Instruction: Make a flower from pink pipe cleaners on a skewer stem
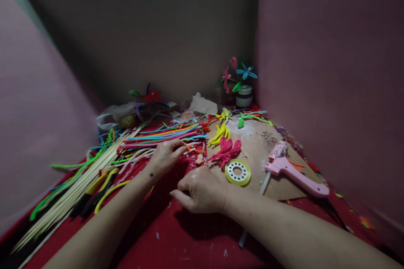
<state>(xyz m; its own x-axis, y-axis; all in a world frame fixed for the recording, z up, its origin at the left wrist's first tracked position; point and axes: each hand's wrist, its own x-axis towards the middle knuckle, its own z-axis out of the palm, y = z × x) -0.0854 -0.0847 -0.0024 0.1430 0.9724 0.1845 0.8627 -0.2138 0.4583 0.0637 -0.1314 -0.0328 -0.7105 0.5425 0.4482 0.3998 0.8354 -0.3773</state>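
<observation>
My left hand [167,154] is closed in a pinch at the near end of a pile of coloured pipe cleaners [167,134]. Orange and pale short pieces [195,149] lie right at its fingertips, and whether one is between them I cannot tell. Lower and to the right, my right hand [202,190] hangs above the red cloth with its fingers curled in. What it holds, if anything, is hidden. Beyond it lie a pink pipe-cleaner flower [226,151], a yellow bundle of bent pipe cleaners [220,135] and a roll of yellow tape [237,172].
A pink glue gun [296,174] rests on a brown board [252,147] at right. Bamboo sticks [82,185] and black-and-yellow handled pliers [97,189] lie at left. Finished flowers stand in a white jar [244,96] at the back. Red cloth [151,239] covers the surface.
</observation>
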